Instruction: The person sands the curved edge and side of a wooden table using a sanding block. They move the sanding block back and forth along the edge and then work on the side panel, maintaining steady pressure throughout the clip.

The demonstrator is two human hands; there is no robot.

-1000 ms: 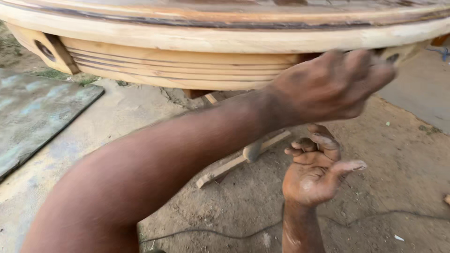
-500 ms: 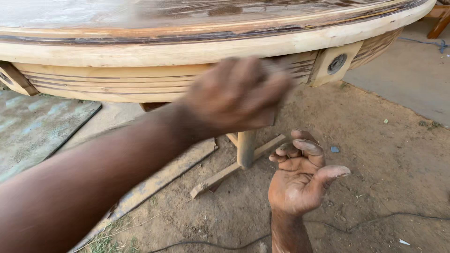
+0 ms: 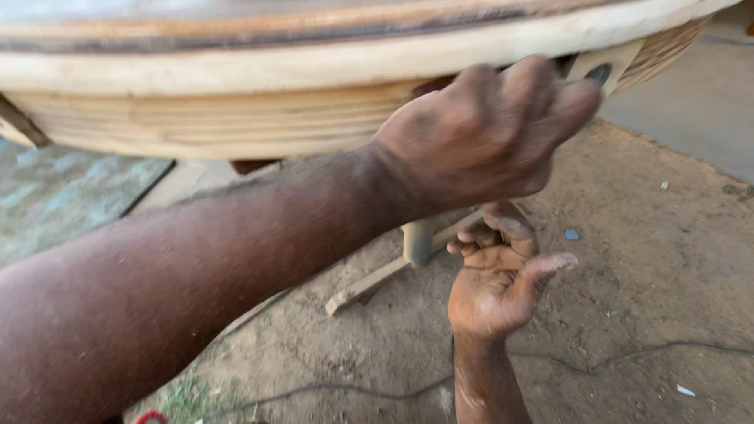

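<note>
Fingers of left hand (image 3: 487, 129) curled shut vs round wooden table (image 3: 314, 63) rim; right hand (image 3: 499, 279) palm-up, half-curled, empty.

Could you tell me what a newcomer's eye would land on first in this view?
First, the left hand, its forearm crossing the picture, fingers curled against the side of the big round wooden table that fills the top. Below it, the right hand hangs half open, palm up, above the dirt ground.
</note>
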